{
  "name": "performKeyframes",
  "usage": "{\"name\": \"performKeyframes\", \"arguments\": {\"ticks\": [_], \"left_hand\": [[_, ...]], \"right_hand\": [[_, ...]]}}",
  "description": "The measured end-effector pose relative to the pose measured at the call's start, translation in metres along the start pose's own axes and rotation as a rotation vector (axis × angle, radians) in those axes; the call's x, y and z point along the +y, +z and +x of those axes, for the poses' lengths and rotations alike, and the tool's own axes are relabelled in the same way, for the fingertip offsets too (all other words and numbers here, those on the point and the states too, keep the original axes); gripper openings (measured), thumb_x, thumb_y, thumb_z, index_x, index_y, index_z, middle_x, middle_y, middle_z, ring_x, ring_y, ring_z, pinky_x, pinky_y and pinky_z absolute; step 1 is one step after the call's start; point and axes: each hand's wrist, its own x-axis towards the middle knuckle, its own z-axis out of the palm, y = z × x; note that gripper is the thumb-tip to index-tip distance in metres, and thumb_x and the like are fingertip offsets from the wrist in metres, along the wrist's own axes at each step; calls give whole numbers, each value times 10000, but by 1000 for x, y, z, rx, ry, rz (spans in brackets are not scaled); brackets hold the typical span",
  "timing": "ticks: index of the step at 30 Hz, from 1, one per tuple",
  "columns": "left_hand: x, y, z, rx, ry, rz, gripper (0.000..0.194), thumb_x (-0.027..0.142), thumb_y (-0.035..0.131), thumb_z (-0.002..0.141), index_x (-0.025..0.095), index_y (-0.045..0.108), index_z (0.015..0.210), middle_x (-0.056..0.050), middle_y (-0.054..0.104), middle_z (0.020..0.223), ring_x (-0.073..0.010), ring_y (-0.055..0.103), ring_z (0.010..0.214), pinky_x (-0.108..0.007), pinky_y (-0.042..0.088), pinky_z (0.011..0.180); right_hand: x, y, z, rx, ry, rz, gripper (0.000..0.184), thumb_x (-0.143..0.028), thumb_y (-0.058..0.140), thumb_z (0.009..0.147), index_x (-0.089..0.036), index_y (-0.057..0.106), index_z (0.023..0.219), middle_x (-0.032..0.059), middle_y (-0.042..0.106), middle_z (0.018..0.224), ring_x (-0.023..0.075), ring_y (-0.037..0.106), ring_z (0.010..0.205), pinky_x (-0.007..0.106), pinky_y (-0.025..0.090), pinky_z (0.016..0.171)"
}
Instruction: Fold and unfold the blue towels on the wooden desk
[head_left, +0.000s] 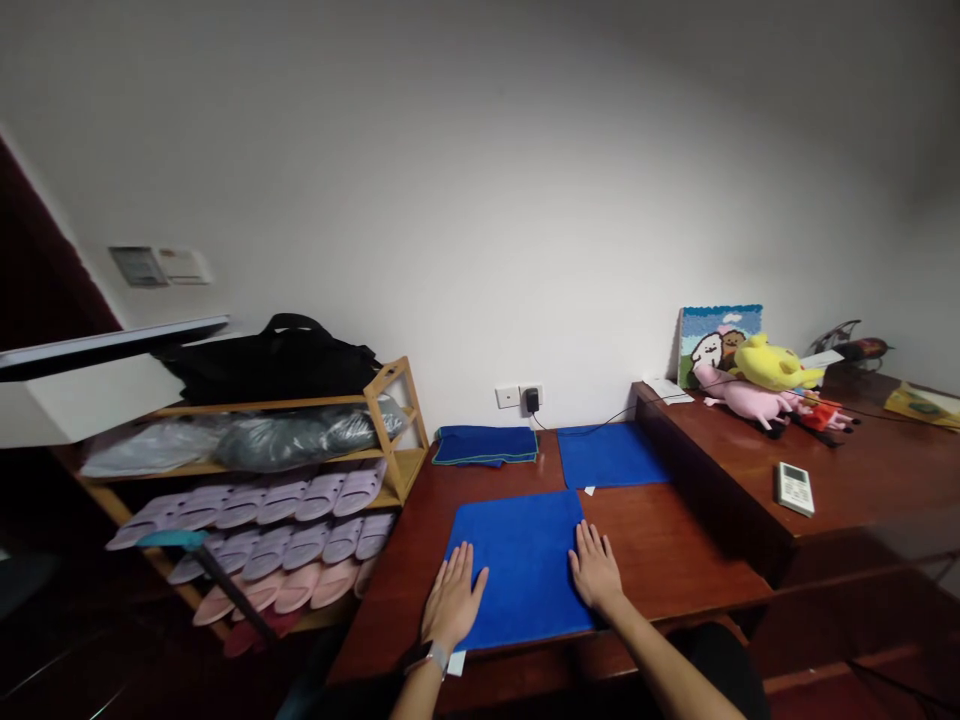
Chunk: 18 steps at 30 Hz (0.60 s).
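A blue cloth (525,570) lies spread flat on the reddish-brown wooden desk (645,540), close to its front edge. My left hand (452,597) rests palm down on the cloth's left edge, fingers extended. On the right edge, my right hand (595,567) lies flat too, with its fingers stretched out. A white tag (456,663) sticks out at the cloth's lower left corner. Farther back is a second flat blue cloth (611,455) with a white tag. To its left sits a folded dark blue cloth (486,446) with green edging.
A wooden shoe rack (405,470) with several slippers (307,545) and a black bag (277,360) stands at left. On the raised surface at right are plush toys (750,393), a picture (697,330) and a white remote (795,488). A black plug (532,401) trails a cable along the wall.
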Motion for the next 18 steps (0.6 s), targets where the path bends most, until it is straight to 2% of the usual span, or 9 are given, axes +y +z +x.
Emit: {"name": "performKeyframes", "arguments": {"ticks": [7, 18], "left_hand": [[-6, 4, -1, 1, 19, 25, 789, 610, 205, 1043, 97, 323, 1631, -127, 299, 1707, -254, 286, 1590, -464, 229, 1314], [-21, 7, 5, -25, 17, -2, 793, 613, 230, 1037, 103, 282, 1643, -115, 267, 1714, -256, 263, 1596, -488, 227, 1316]], "right_hand": [[0, 14, -14, 18, -12, 32, 696, -436, 191, 1053, -84, 242, 1651, 65, 196, 1725, 260, 169, 1609, 480, 143, 1320], [-12, 11, -9, 0, -7, 21, 693, -421, 204, 1049, -73, 237, 1648, 70, 179, 1725, 272, 135, 1612, 494, 131, 1322]]}}
